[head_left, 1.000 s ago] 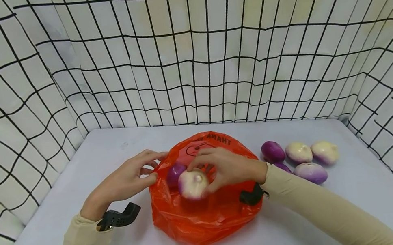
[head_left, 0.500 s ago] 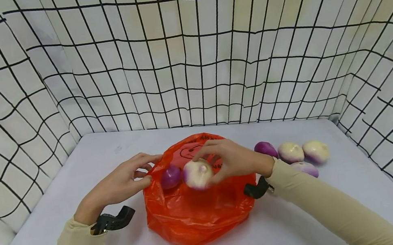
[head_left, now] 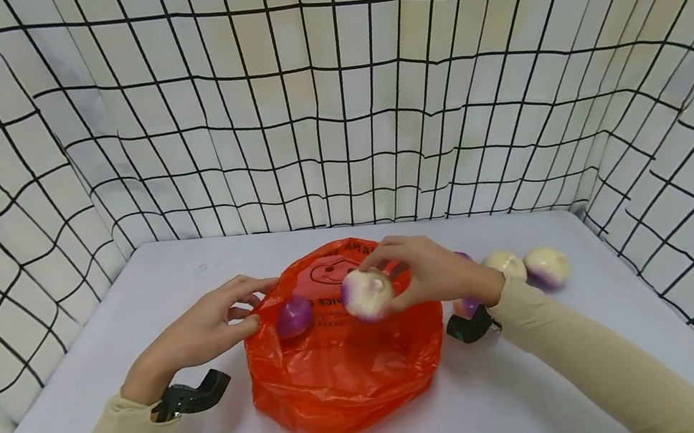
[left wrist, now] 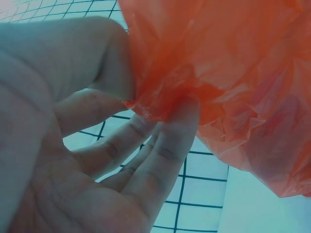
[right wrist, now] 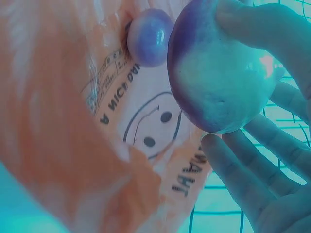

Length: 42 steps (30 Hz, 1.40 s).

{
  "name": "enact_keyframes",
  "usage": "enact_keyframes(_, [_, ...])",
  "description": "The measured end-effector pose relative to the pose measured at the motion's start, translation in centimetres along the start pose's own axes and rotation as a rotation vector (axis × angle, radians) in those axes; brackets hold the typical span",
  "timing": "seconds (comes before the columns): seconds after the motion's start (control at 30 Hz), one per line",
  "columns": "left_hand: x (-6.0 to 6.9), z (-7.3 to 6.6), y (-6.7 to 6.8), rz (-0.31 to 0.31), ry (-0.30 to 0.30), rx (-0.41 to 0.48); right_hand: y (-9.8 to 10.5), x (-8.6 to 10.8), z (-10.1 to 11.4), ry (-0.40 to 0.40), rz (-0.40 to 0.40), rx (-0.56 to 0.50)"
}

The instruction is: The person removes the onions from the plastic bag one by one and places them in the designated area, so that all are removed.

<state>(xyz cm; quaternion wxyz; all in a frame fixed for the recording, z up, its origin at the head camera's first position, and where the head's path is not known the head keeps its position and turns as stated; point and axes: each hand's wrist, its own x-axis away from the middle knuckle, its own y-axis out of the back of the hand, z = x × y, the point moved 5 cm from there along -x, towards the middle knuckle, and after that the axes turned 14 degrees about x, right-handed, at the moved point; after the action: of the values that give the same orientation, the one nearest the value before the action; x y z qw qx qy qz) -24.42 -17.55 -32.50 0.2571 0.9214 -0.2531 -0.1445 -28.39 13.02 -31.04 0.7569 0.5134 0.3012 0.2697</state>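
Observation:
In the head view an orange-red plastic bag (head_left: 348, 382) with a printed smiley face lies mouth-open on the table. My left hand (head_left: 211, 327) pinches the bag's left rim between thumb and fingers; the left wrist view shows the film bunched at the fingertips (left wrist: 184, 109). Above the bag's mouth, my right hand (head_left: 428, 271) holds a white-and-purple turnip (head_left: 366, 293) by its sides, thumb opposite the fingers. Inside the bag at the left rests a smaller glossy purple round vegetable (head_left: 294, 316); its kind is unclear. The right wrist view has both turnip (right wrist: 223, 73) and purple vegetable (right wrist: 151, 38).
To the right of the bag, a white-and-purple turnip (head_left: 547, 268) lies beside another pale turnip (head_left: 504, 264). Purple vegetables (head_left: 464, 307) there are partly hidden behind my right arm. Black netting (head_left: 335, 117) over white walls encloses the white table (head_left: 191, 272) at back and sides.
My right hand has lifted the turnip up and to the right, away from the purple vegetable in the bag. My left hand keeps its pinch on the rim. The head view has shifted slightly.

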Motion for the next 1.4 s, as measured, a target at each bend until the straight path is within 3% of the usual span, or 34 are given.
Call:
enact_keyframes(0.27, [-0.2, 0.0, 0.0, 0.006, -0.028, -0.014, 1.1, 1.6, -1.6, -0.047, -0.042, -0.014])
enact_keyframes(0.63, [-0.3, 0.1, 0.0, 0.007, -0.017, -0.015, 2.9, 4.3, -3.4, -0.086, -0.112, -0.024])
enact_keyframes(1.4, [-0.6, 0.3, 0.1, -0.008, 0.016, -0.046, 5.2, 11.5, -8.8, -0.306, -0.2, -0.108])
